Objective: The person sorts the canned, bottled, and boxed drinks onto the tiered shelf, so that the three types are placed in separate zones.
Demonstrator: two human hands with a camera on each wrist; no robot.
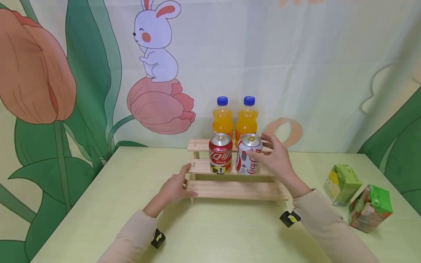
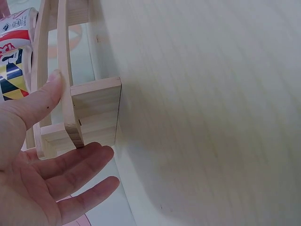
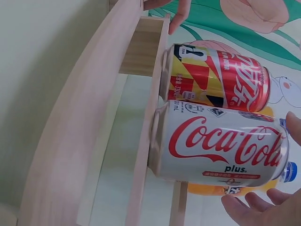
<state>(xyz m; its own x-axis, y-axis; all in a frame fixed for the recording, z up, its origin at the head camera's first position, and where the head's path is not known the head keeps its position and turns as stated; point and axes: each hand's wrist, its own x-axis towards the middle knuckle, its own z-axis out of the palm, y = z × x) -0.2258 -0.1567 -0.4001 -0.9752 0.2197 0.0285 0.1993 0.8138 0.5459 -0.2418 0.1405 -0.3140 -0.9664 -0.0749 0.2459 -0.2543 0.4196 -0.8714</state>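
A three-step wooden rack (image 1: 235, 190) stands on the table. My left hand (image 1: 172, 188) holds its left end; in the left wrist view the thumb (image 2: 44, 101) lies on the lowest step and the other fingers are spread by the step's end. On the middle step stand a red cola can (image 1: 220, 155) and, to its right, a white Coca-Cola can (image 3: 221, 146), both upright. My right hand (image 1: 274, 159) is around the white can's right side, thumb in front and fingers behind. In the right wrist view its fingertips (image 3: 235, 205) are spread, with a gap beside the can.
Two orange drink bottles (image 1: 246, 120) with blue caps stand on the top step, behind the cans. A green carton (image 1: 343, 184) and a green-and-red carton (image 1: 370, 210) stand on the table (image 1: 236, 233) at the right. A printed curtain (image 1: 230, 47) hangs behind the table.
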